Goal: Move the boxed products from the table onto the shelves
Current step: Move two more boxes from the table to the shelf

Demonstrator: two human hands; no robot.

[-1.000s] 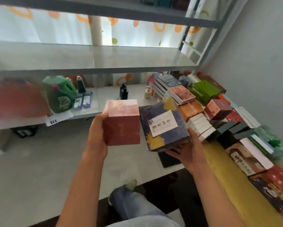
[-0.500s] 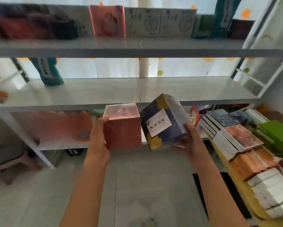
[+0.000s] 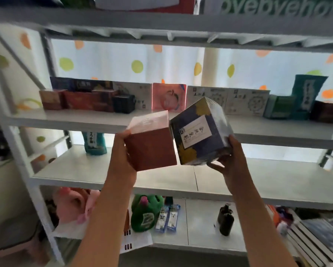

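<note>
My left hand (image 3: 121,158) grips a red-brown cube box (image 3: 152,147) with a pale pink top. My right hand (image 3: 231,160) holds a dark blue box (image 3: 196,135) with yellow flowers and a white label, tilted. Both boxes are raised side by side in front of the white shelf (image 3: 84,120) that carries a row of boxed products along its back. The two boxes nearly touch at their upper edges.
The shelf below (image 3: 267,180) bears only a teal box (image 3: 94,141) at its left. The lowest shelf holds a green plush (image 3: 144,214), a pink plush (image 3: 73,205), two small packets (image 3: 167,218) and a dark bottle (image 3: 226,220). Stacked boxes (image 3: 319,239) lie at the lower right.
Both hands have lifted the two boxes from table height up to the level of the filled shelf. My view has swung upward from the table to the shelves.
</note>
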